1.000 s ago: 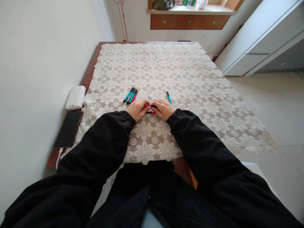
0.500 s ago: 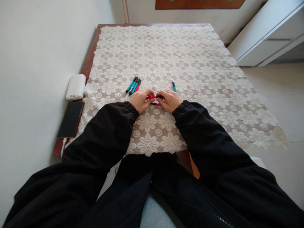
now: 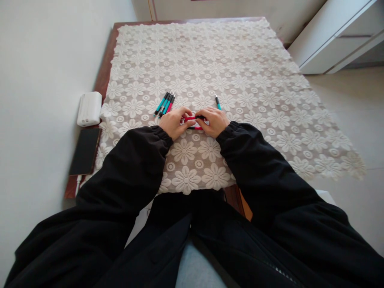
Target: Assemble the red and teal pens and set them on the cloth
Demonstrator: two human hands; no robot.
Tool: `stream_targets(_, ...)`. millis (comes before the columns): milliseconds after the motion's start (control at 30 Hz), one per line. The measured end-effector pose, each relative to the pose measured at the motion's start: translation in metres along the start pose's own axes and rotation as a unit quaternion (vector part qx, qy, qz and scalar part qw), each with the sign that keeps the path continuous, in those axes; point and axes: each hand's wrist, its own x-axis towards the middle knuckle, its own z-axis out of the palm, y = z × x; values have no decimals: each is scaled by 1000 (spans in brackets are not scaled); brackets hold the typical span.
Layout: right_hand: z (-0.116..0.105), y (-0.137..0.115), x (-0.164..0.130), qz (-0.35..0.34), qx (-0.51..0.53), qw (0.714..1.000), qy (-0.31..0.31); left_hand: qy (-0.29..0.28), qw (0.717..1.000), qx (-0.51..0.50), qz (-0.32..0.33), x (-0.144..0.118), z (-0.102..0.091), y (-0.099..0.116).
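Observation:
My left hand (image 3: 173, 122) and my right hand (image 3: 214, 121) meet over the lace-covered table (image 3: 240, 68), and together they grip a red pen (image 3: 190, 118) held crosswise between them. A second red and black pen (image 3: 195, 128) lies on the cloth just under my fingers. Beyond my left hand lies a small bundle of teal, black and red pens (image 3: 165, 104), side by side. One teal pen (image 3: 217, 102) lies alone just beyond my right hand. Black sleeves cover both arms.
A white power bank (image 3: 89, 108) and a black phone (image 3: 85, 150) lie on the bare wooden strip at the table's left edge, against the wall. A white cabinet (image 3: 339, 36) stands at the right, beyond the tiled floor.
The view has tilted down, so the table sits higher in frame. My hands have lifted the red pen slightly off the cloth between them; the other pens lie as before.

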Motion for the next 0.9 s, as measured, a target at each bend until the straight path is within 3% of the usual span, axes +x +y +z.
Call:
stream_targets(600,-3,-1,-1,3,3,1000,-11,3,1000,5,-20,0,-2,0)
stream_targets(900,-4,-2,0,7,7,1000,-8,-10,999,28,12,0,-4,0)
